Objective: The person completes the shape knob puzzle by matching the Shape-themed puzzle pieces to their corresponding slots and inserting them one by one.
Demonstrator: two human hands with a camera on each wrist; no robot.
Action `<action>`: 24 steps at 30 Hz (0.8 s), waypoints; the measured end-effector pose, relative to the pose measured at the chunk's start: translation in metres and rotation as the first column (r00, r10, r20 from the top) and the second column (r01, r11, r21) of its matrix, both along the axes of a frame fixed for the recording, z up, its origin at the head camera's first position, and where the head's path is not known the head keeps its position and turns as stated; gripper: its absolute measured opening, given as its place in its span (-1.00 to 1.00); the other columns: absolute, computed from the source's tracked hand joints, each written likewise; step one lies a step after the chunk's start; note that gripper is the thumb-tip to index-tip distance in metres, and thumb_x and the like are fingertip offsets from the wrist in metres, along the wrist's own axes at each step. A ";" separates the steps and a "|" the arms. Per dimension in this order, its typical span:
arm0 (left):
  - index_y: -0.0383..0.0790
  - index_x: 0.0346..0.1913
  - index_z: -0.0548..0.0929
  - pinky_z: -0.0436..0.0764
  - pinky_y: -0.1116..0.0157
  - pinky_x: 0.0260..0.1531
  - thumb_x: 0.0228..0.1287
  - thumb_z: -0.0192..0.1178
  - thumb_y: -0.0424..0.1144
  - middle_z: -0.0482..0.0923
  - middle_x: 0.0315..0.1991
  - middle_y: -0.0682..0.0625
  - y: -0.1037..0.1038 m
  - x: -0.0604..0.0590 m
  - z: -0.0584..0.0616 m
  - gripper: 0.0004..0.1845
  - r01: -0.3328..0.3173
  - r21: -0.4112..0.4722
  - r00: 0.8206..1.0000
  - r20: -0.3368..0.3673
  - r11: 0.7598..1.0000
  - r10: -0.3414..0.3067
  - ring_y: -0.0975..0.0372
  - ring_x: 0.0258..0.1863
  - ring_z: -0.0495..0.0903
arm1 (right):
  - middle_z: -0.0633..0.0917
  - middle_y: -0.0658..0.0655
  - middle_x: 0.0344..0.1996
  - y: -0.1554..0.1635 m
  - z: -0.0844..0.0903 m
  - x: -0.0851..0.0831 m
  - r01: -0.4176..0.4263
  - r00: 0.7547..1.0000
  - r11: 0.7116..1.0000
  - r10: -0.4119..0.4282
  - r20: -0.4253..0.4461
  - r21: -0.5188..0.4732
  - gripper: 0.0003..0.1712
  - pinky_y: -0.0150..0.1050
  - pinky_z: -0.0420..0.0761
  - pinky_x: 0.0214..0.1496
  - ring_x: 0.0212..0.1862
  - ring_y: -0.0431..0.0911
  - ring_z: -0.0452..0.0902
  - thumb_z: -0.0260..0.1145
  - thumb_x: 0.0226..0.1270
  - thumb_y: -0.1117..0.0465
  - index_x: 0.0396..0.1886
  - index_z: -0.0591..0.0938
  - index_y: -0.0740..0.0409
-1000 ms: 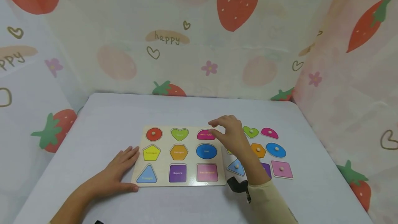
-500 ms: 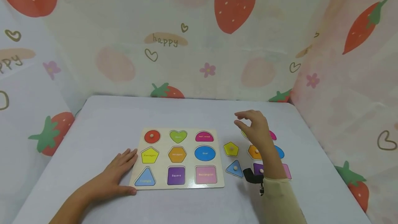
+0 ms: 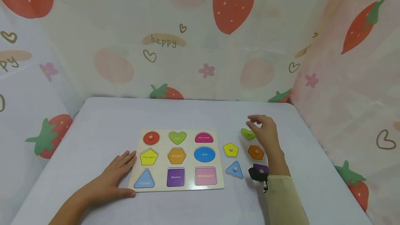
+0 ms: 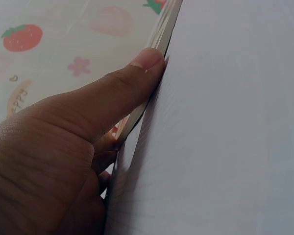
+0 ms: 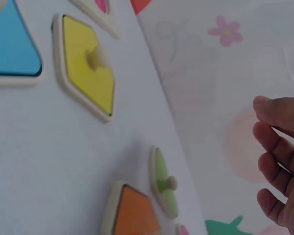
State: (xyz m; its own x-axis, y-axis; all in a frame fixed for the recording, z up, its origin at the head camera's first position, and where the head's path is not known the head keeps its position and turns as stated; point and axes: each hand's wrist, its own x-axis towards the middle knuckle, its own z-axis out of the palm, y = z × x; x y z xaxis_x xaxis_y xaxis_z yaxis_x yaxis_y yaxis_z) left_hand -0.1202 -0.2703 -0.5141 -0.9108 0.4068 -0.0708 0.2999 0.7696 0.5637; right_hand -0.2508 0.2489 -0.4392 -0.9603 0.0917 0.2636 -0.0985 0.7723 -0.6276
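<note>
Hidden or unclear: right forearm covers part of the loose pieces; purple piece [image 3: 260, 168] shows only a corner behind a black wrist strap [image 3: 257, 175]. Further pieces behind the right hand cannot be made out. Left wrist view shows little beyond a thumb against the board edge [image 4: 157, 46]; slot labels too small to read reliably.

Counts: one puzzle board [image 3: 176, 184] with nine slots in three rows. One slot filled, the red circle [image 3: 151, 138] with knob; eight show bare printed colour. Loose pieces visible on the worktop [image 3: 187, 114]: five – green heart [image 3: 247, 134], yellow pentagon [image 3: 231, 149], orange hexagon [image 3: 256, 152], blue triangle [image 3: 234, 169], purple piece.

Hands: left hand [image 3: 117, 176] lies flat, fingers straight and together, palm down on the worktop, touching the board's left edge. Right hand [image 3: 265, 131] is raised just over the green heart, fingers loosely curved, thumb and forefinger near each other, nothing between them. Heart lies right of the board, directly under the fingertips; the wrist view shows a gap between them and the knob
</note>
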 end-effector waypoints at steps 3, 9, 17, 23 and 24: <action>-0.13 0.64 0.11 -0.56 0.58 0.41 -0.12 0.43 0.46 -0.05 0.68 -0.02 0.000 0.001 0.001 0.32 -0.010 0.009 1.000 0.018 1.000 0.010 -0.06 0.66 -0.24 | 0.73 0.20 -0.03 0.006 -0.009 -0.003 0.030 0.998 0.999 -0.029 0.059 -0.020 -0.65 0.03 0.48 0.21 0.12 0.13 0.46 0.39 0.44 0.11 0.14 0.72 0.14; -0.11 0.64 0.11 -0.52 0.37 0.52 -0.16 0.46 0.43 -0.06 0.68 0.02 0.001 0.001 0.002 0.33 -0.031 0.014 0.999 0.034 0.999 0.031 -0.02 0.67 -0.27 | 0.72 0.20 -0.05 0.014 -0.022 -0.005 0.044 0.987 0.999 -0.044 0.157 0.003 -0.62 0.10 0.50 0.26 0.14 0.14 0.45 0.38 0.45 0.09 0.17 0.70 0.13; -0.16 0.63 0.13 -0.56 0.52 0.45 -0.11 0.43 0.44 -0.04 0.67 -0.03 0.000 0.001 0.001 0.31 -0.011 0.016 1.000 0.002 1.000 0.011 -0.06 0.66 -0.23 | 0.74 0.15 -0.12 0.021 -0.039 -0.012 0.058 0.978 0.997 -0.067 0.197 0.051 -0.62 0.12 0.43 0.19 0.04 0.13 0.47 0.39 0.43 0.06 0.14 0.72 0.12; -0.14 0.63 0.12 -0.58 0.60 0.38 -0.11 0.43 0.45 -0.04 0.68 -0.01 0.000 0.001 0.001 0.31 -0.011 0.015 1.000 0.008 1.000 0.010 -0.05 0.66 -0.24 | 0.76 0.16 -0.09 0.023 -0.046 -0.014 0.061 0.966 0.996 -0.077 0.245 0.072 -0.63 0.19 0.32 0.21 0.03 0.13 0.51 0.37 0.44 0.06 0.13 0.72 0.11; -0.14 0.63 0.12 -0.58 0.61 0.37 -0.11 0.43 0.45 -0.03 0.67 -0.01 0.000 0.001 0.001 0.31 -0.010 0.013 1.000 0.006 1.000 0.010 -0.05 0.66 -0.23 | 0.76 0.16 -0.09 0.023 -0.047 -0.014 0.059 0.966 0.995 -0.077 0.247 0.079 -0.64 0.20 0.31 0.21 0.03 0.13 0.53 0.37 0.44 0.06 0.13 0.72 0.10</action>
